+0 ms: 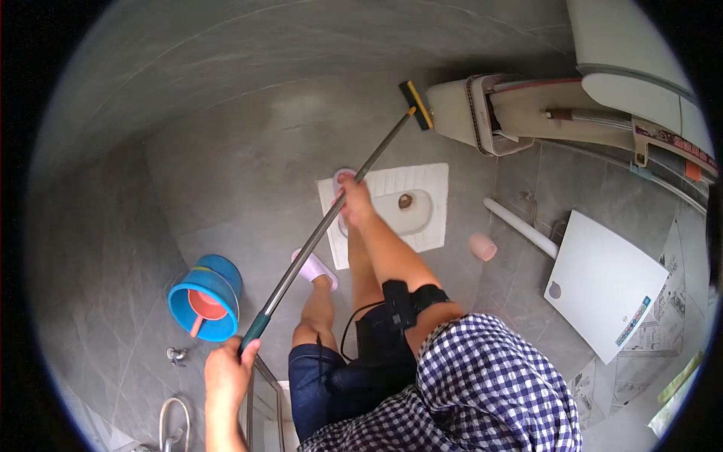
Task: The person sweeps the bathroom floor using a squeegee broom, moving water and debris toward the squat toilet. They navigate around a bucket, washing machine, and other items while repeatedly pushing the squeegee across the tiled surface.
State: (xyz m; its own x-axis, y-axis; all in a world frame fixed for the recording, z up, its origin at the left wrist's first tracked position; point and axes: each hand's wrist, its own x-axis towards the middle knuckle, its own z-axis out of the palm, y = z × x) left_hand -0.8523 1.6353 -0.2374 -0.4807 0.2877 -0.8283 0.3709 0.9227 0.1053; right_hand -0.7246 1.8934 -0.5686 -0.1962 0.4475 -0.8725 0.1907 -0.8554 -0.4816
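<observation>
Both my hands grip a long-handled floor brush (305,254) with a grey metal pole that slants across the view. My left hand (229,364) is closed around the dark green grip at its lower end. Farther up, my right hand (355,198) holds the middle of the pole, above the squat toilet. The black and yellow brush head (417,105) is at the far end, by the tiled floor beside a pale bin. Below my right hand lies the white squat toilet pan (398,220), with a brown drain hole. One of my pink slippers is on its edge.
A blue bucket (175,305) holding a red dipper (206,305) stands at left, near a wall tap (177,355). At right are the pale bin (452,110), a pink cup (482,247), a white pipe (519,226) and a white appliance (604,288). A metal-framed door (279,395) is below.
</observation>
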